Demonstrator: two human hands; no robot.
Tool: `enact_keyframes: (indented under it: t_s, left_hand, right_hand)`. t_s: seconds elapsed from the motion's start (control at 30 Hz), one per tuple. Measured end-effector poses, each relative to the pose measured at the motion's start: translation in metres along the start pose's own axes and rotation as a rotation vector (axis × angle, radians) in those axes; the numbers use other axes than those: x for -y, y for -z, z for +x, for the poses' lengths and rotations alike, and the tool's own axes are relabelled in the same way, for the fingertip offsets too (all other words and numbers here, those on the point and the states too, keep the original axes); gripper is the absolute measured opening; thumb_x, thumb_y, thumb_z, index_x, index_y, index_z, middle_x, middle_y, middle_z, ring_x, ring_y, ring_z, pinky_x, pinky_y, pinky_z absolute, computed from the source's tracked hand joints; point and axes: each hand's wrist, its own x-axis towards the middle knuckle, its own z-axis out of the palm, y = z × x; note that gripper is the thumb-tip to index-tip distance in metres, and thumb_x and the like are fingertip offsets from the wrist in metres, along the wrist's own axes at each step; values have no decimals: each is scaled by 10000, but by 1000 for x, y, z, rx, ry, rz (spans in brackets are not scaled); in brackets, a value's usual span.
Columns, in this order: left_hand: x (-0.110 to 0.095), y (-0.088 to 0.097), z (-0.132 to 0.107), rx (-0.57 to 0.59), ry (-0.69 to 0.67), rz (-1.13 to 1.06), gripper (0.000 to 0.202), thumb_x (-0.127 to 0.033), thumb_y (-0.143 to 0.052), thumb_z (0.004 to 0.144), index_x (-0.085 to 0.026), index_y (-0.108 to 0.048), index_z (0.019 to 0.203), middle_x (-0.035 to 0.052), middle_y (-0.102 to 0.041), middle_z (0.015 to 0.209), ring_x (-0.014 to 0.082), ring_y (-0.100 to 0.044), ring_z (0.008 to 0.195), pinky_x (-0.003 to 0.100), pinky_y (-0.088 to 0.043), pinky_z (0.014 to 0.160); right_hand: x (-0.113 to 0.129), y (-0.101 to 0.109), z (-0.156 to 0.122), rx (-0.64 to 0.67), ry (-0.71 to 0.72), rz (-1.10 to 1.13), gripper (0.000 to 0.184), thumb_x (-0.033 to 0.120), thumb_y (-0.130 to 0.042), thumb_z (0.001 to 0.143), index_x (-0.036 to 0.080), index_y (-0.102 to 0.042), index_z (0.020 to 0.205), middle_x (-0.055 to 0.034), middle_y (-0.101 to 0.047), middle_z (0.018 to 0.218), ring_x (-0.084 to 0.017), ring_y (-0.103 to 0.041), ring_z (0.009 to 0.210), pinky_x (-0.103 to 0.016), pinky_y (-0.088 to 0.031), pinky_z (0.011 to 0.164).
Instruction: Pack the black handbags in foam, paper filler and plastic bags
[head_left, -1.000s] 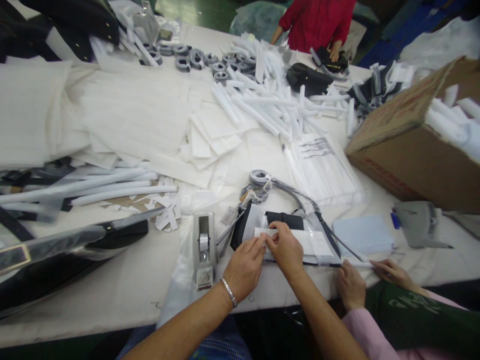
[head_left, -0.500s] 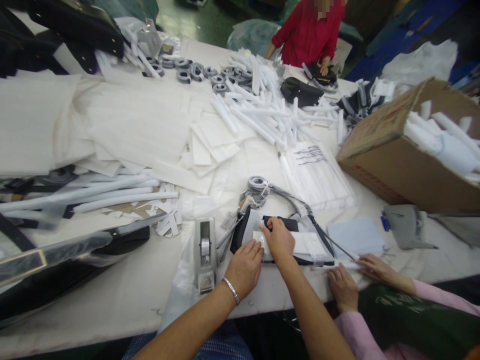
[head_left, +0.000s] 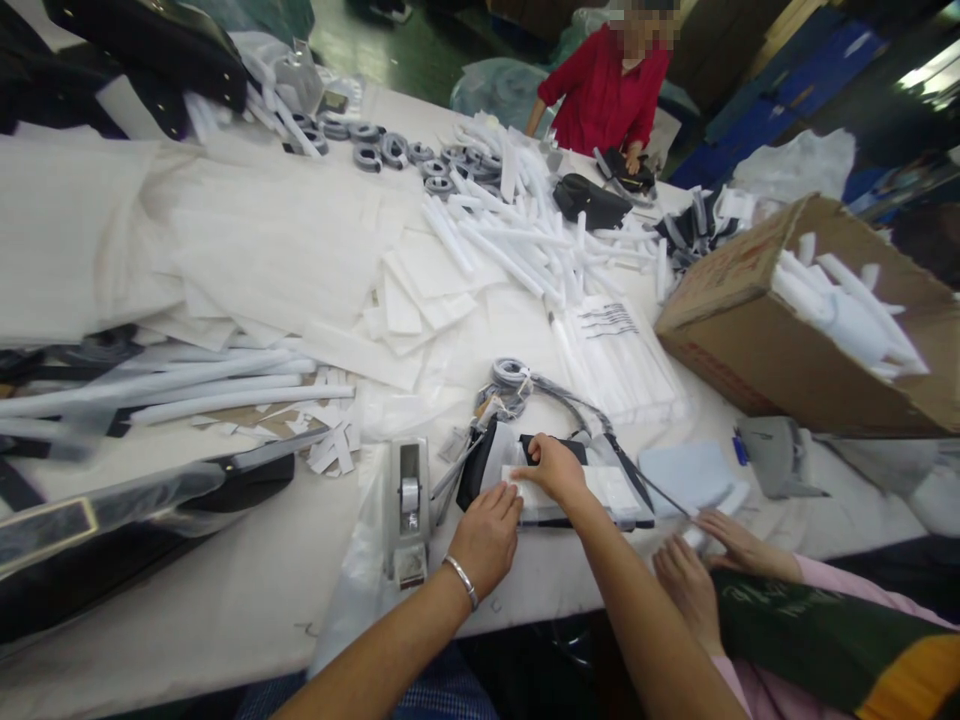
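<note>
A black handbag lies flat on the table before me, partly covered by white wrapping sheets held with clear tape or film. My left hand rests on its near left part, fingers stretched out flat on the white sheet. Over the middle, my right hand is spread, its thumb on the sheet's edge and its fingers on the black part. Grey wrapped straps loop out behind the bag, with a coil at their end. A tape dispenser stands to the left.
At right, a co-worker's hands are at a white tube. A cardboard box of white foam tubes stands behind them, near a grey dispenser. More foam tubes and white sheets cover the table. A person in red works opposite.
My right thumb has moved slightly left and down and is farther from the fingers. My left hand stays nearly in place. The view has turned slightly right.
</note>
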Motion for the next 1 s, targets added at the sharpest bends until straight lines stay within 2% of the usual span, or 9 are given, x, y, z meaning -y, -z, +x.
enact_keyframes:
  t_s: [0.13, 0.27, 0.37, 0.5, 0.6, 0.7, 0.87, 1.0]
  left_hand:
    - [0, 0, 2, -9, -7, -11, 429, -105, -500, 855, -89, -571, 1277, 139, -582, 1362, 284, -501, 1293, 436, -410, 1088]
    - [1, 5, 2, -31, -32, -26, 436, -102, -509, 846, -97, -570, 1277, 142, -587, 1354, 289, -508, 1285, 455, -425, 1075]
    - [1, 13, 0, -50, -59, -46, 440, -96, -507, 846, -137, -568, 1280, 109, -590, 1358, 258, -505, 1293, 443, -430, 1080]
    - [1, 25, 6, -76, -49, -64, 426, -101, -481, 879, -170, -553, 1294, 82, -603, 1345, 204, -527, 1271, 396, -436, 1085]
    - [1, 30, 20, -82, -32, -47, 398, -136, -435, 933, -141, -529, 1320, 116, -575, 1372, 211, -516, 1284, 405, -427, 1087]
    - [4, 26, 34, -37, -66, -17, 382, -254, -462, 970, -144, -526, 1330, 127, -558, 1392, 266, -450, 1346, 491, -369, 1111]
    - [11, 14, 40, 51, -65, 2, 383, -353, -460, 986, -155, -560, 1299, 124, -586, 1366, 305, -450, 1342, 610, -279, 1117]
    - [18, 24, 45, 88, -64, -41, 397, -383, -473, 978, -200, -547, 1323, 88, -588, 1370, 295, -464, 1336, 616, -298, 1109]
  right_hand:
    - [-1, -6, 8, -11, -7, -14, 255, 394, -586, 938, 149, -629, 993, -25, -655, 928, -143, -632, 767, -329, -540, 711]
    - [1, 1, 2, -114, 74, 11, 242, 370, -591, 940, 147, -630, 1025, -35, -664, 976, -160, -647, 827, -357, -547, 757]
    - [1, 14, -18, -210, 182, 44, 169, 276, -545, 964, 152, -647, 1017, -43, -686, 987, -170, -660, 902, -359, -542, 825]
    - [-3, 20, -62, -313, 318, 46, 287, 204, -418, 987, 204, -666, 1131, -84, -683, 1182, -193, -631, 1090, -357, -511, 951]
    - [-6, 7, -95, -352, 404, 3, 309, 228, -441, 981, 207, -645, 1212, -96, -655, 1273, -242, -572, 1216, -458, -420, 1070]
    - [-12, -16, -114, -377, 455, -49, 340, 256, -489, 971, 182, -598, 1285, -105, -609, 1349, -294, -494, 1309, -545, -337, 1113]
    - [-19, -47, -119, -420, 492, -93, 453, 327, -549, 952, 155, -517, 1370, -114, -519, 1441, -322, -428, 1363, -566, -279, 1139]
    - [-12, -45, -125, -495, 446, -99, 501, 320, -545, 951, 165, -462, 1419, -121, -514, 1443, -339, -399, 1381, -591, -283, 1130]
